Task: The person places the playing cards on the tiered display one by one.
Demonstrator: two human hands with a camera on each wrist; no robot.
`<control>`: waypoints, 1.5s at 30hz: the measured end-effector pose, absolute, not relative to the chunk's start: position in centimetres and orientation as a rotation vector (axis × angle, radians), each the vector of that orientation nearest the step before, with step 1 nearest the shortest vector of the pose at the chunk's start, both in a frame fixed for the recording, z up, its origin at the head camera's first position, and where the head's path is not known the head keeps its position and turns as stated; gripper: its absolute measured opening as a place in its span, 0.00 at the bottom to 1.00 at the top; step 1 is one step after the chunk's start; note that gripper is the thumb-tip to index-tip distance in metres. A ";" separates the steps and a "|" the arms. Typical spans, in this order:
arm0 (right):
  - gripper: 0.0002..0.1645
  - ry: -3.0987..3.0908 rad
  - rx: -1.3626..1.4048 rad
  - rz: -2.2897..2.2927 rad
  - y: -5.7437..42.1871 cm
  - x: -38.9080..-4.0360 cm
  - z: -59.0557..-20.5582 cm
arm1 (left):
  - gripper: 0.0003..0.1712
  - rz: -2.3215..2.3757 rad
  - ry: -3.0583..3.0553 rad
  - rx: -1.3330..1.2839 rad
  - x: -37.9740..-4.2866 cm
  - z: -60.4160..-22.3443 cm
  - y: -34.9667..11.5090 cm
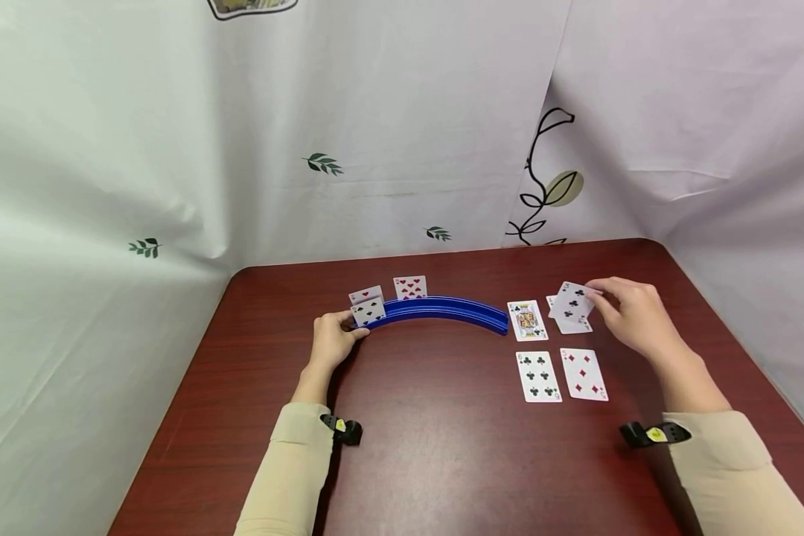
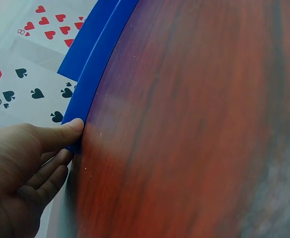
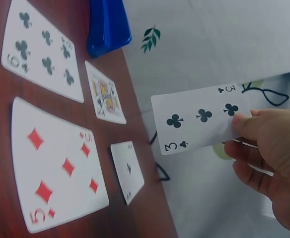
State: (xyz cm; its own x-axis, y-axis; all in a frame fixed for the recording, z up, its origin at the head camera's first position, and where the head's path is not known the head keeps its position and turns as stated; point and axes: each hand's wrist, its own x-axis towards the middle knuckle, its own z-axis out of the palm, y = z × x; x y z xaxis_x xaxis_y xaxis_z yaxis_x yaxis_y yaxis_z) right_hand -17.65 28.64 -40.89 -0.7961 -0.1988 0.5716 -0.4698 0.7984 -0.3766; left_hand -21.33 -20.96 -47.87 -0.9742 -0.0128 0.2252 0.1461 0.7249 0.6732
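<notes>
My left hand (image 1: 331, 342) pinches the left end of a curved blue card holder (image 1: 442, 305), its thumb on the front edge. Standing in the holder near that hand is a five of spades (image 2: 23, 84), with a heart card (image 1: 365, 295) partly hidden behind it. An eight of hearts (image 2: 50, 27) stands farther along. In my right hand (image 1: 633, 313) a three of clubs (image 3: 189, 124) is pinched between thumb and fingers. It is raised above the table, over a card with a black pip (image 3: 127, 168) that lies face up.
Beside the holder's right end lies a king (image 1: 527, 321). Nearer me are a six of clubs (image 1: 539, 377) and a five of diamonds (image 1: 584, 374), both face up. A white patterned cloth (image 1: 388, 134) hangs behind the brown table (image 1: 442, 454).
</notes>
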 end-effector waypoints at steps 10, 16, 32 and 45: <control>0.08 -2.447 0.527 0.732 26.9 -18.5 -40.4 | 0.17 -1.090 -2.720 -0.109 -21.3 -47.9 -21.0; 0.07 -2.459 0.540 0.749 25.6 -19.1 -40.1 | 0.17 -1.114 -2.717 -0.098 -21.4 -47.9 -21.0; 0.06 -2.455 0.602 0.767 22.8 -20.1 -39.5 | 0.16 -1.107 -2.707 -0.118 -21.4 -47.9 -21.1; 0.07 -2.428 0.650 0.785 21.1 -20.7 -39.1 | 0.16 -1.091 -2.717 -0.117 -21.4 -47.9 -21.0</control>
